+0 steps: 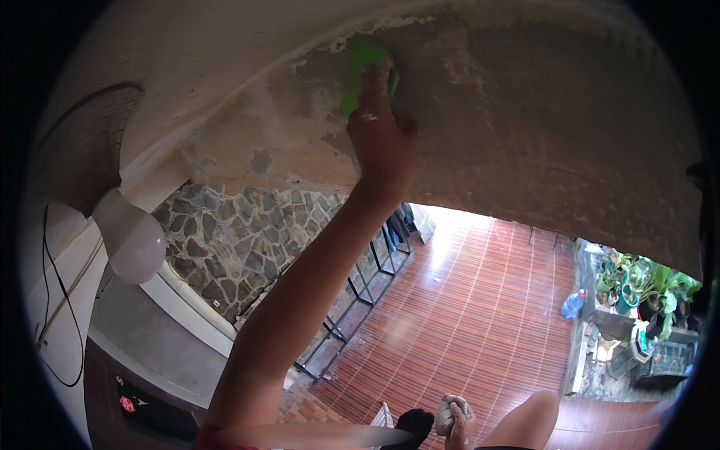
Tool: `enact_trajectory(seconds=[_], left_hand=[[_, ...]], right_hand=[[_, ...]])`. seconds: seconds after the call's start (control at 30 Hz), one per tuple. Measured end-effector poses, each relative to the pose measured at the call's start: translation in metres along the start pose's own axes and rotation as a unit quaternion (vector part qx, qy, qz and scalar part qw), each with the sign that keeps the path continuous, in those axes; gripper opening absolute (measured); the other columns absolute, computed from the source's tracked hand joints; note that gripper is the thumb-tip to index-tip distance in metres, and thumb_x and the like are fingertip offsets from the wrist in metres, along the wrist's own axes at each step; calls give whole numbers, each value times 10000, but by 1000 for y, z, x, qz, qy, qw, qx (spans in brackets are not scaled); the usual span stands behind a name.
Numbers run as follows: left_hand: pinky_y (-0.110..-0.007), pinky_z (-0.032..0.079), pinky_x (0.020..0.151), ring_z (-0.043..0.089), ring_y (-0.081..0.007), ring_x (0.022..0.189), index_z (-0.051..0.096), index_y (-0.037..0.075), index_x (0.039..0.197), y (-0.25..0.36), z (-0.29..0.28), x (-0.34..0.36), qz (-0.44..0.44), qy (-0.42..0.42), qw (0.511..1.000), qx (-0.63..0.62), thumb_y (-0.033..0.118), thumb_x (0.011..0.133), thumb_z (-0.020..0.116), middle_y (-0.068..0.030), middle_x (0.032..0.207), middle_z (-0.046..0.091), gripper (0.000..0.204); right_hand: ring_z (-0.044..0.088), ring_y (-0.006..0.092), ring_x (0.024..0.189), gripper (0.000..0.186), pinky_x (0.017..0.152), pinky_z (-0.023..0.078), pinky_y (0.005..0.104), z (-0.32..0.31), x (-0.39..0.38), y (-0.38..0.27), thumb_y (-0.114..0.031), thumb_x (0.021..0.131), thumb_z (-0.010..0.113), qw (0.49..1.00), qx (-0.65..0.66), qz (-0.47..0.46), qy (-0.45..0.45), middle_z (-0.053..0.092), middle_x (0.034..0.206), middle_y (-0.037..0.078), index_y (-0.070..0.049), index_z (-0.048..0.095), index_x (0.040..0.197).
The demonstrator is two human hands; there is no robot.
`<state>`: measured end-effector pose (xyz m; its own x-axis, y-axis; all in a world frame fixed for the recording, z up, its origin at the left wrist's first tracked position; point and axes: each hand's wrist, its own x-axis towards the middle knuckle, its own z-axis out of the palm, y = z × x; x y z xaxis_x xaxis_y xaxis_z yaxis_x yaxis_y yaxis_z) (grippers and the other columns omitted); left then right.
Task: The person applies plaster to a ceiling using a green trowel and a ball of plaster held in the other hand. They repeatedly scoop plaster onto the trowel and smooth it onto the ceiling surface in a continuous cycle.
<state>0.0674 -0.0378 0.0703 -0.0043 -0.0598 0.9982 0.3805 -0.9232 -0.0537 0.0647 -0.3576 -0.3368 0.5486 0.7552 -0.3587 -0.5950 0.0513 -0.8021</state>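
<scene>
"Two hands show on my feed. How do you read the raised one?"

"As the left hand (382,146), reaching up on a bare forearm. I see its fingers (373,90) closed on a green scraper (364,49), which lies against the patchy plaster (525,112) overhead, near a pale, flaking edge. It's blurred from where I sit, so 'scraper' is my best reading of that flat green shape."

"And the right hand (463,431)?"

"Low in my view, with its fingers curled round a whitish lump (448,412). I have a bare knee (529,420) on one side of it and a foot in a black sock (415,426) on the other."

"What else do I have around them?"

"Left of the forearm, a white bulb (139,255) and a wall of irregular stones (232,247). Below the plaster I see a reddish tiled floor (457,307), with a dark metal frame (363,295) along its left side. Over at the right, a blue plastic bottle (574,304) sits near potted plants (660,281)."
</scene>
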Motion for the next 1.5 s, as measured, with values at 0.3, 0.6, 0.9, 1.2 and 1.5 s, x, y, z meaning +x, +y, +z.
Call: enact_trajectory(seconds=[0.3, 0.6, 0.9, 1.2, 1.5], left_hand=[[-414, 544, 862, 658, -389, 992, 518, -19, 1287, 58, 24, 4, 54, 69, 996, 11, -36, 659, 599, -288, 1121, 624, 633], [-522, 407, 1038, 494, -446, 1225, 493, 12, 1327, 97, 18, -11, 109, -57, 989, -83, -57, 661, 647, -310, 1302, 500, 687], [-386, 455, 1017, 559, -240, 1159, 363, -14, 1410, 103, -115, -55, -357, 13, 833, -422, 105, 898, 633, -167, 1275, 541, 591], [-328, 468, 1017, 586, -223, 1132, 469, -49, 1317, 103, -174, -86, -662, -37, 532, -527, -20, 883, 565, -144, 1232, 573, 445], [-398, 429, 1004, 559, -280, 1134, 477, 1, 1295, 3, -138, -78, -231, 102, 964, -80, 30, 930, 548, -164, 1249, 550, 373]], right_hand=[[511, 68, 681, 214, 572, 427, 213, -2, 4, 23, -149, 913, 599, 1000, 12, -15, 25, 601, 871, -3, -68, 679, 1094], [499, 63, 660, 208, 551, 412, 209, 1, -4, 12, -164, 920, 584, 998, -34, -27, 42, 591, 864, -17, -85, 683, 1085], [600, 158, 854, 228, 740, 480, 269, -2, -7, 5, -57, 883, 581, 995, 88, -39, 33, 648, 984, 71, -2, 653, 1092], [638, 189, 957, 224, 880, 497, 292, -22, 1, 17, 0, 873, 580, 988, 145, -37, 28, 674, 1053, 106, 28, 636, 1088], [562, 156, 925, 226, 819, 432, 274, -9, -8, 1, -117, 910, 547, 996, 84, -37, 0, 615, 1020, 62, -25, 631, 1099]])
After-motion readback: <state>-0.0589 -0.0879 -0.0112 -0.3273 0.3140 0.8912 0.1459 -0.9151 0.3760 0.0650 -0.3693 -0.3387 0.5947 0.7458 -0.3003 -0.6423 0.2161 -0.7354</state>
